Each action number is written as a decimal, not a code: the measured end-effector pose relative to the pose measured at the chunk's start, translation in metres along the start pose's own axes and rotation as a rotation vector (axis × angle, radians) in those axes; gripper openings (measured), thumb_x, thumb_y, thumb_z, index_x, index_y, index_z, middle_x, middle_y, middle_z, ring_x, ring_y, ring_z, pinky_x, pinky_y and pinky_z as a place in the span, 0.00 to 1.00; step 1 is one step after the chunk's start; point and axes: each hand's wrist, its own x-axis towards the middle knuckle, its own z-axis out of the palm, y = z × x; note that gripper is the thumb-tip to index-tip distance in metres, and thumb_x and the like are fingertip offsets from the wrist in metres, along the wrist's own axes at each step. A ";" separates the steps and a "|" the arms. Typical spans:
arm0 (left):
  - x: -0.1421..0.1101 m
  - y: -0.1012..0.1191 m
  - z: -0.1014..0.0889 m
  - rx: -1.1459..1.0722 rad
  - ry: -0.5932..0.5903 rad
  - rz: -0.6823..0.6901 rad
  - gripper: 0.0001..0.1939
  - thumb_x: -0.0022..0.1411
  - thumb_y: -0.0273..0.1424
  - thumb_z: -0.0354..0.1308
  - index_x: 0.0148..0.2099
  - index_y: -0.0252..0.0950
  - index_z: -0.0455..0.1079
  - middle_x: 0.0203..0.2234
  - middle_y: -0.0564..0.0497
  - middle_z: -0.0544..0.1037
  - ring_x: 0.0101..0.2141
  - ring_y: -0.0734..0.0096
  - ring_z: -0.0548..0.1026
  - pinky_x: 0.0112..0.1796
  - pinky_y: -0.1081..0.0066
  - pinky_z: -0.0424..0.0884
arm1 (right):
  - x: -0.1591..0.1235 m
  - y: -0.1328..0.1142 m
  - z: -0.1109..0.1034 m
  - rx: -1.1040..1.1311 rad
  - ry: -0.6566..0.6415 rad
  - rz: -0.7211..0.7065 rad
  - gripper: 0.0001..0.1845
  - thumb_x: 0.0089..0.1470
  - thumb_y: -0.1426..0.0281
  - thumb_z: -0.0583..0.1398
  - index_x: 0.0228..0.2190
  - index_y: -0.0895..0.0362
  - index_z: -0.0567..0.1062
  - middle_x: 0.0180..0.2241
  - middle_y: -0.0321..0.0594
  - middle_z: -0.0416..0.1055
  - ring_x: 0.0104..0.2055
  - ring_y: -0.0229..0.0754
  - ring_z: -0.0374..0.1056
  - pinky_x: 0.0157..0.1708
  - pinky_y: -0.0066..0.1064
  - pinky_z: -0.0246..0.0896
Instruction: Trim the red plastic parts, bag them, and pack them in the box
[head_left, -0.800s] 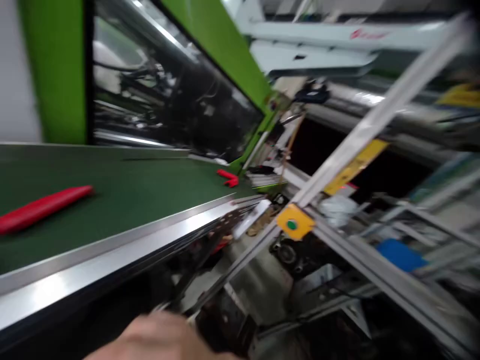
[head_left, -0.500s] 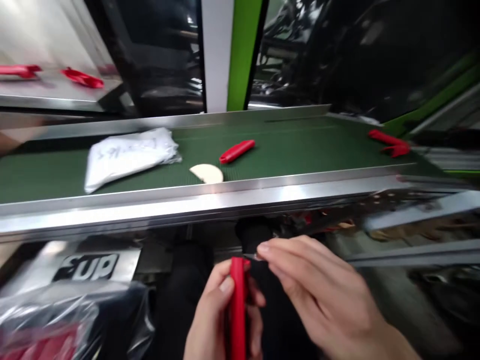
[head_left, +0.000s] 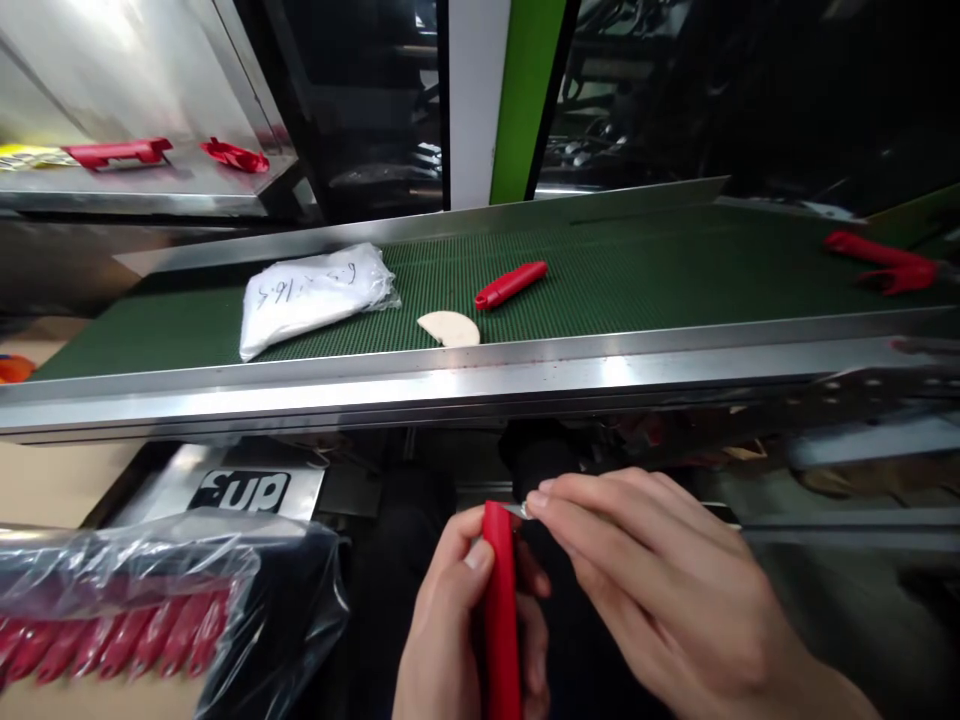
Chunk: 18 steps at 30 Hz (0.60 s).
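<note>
My left hand (head_left: 450, 620) is closed around a long red plastic handle (head_left: 501, 610), held upright with its top end showing above the thumb. My right hand (head_left: 667, 580) pinches a small, thin knife blade (head_left: 514, 510) between thumb and fingertips. The blade's pointed tip is at the right side of the handle's top end; I cannot tell whether it cuts in. The rest of the knife is hidden by the right hand. Both hands are below the near edge of a conveyor.
The green conveyor belt (head_left: 645, 270) carries a white plastic packet (head_left: 315, 295), a cream half-disc (head_left: 452, 327), a red handle (head_left: 511, 285) and another red part (head_left: 889, 265). Its metal rail (head_left: 525, 365) runs across. Lower left, a plastic-lined box (head_left: 300, 590) holds several red handles.
The view has turned left, so belt and hands appear farther right. The blade tip now lies at the handle's top end; a small red bit beside it earlier no longer shows.
</note>
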 end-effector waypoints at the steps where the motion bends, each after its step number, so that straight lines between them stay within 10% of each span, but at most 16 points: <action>1: 0.000 0.000 0.000 0.008 0.004 -0.001 0.11 0.69 0.39 0.42 0.43 0.38 0.61 0.31 0.53 0.73 0.13 0.83 0.64 0.13 0.83 0.61 | 0.000 0.000 -0.001 -0.007 -0.001 0.001 0.16 0.56 0.83 0.58 0.45 0.63 0.77 0.41 0.45 0.76 0.41 0.42 0.70 0.40 0.37 0.63; 18: 0.002 0.000 0.000 0.047 0.082 -0.011 0.13 0.68 0.41 0.46 0.46 0.39 0.61 0.25 0.55 0.70 0.13 0.81 0.61 0.13 0.81 0.59 | -0.008 0.000 -0.002 0.016 -0.038 -0.005 0.16 0.57 0.82 0.56 0.45 0.62 0.77 0.40 0.45 0.76 0.40 0.42 0.70 0.39 0.35 0.63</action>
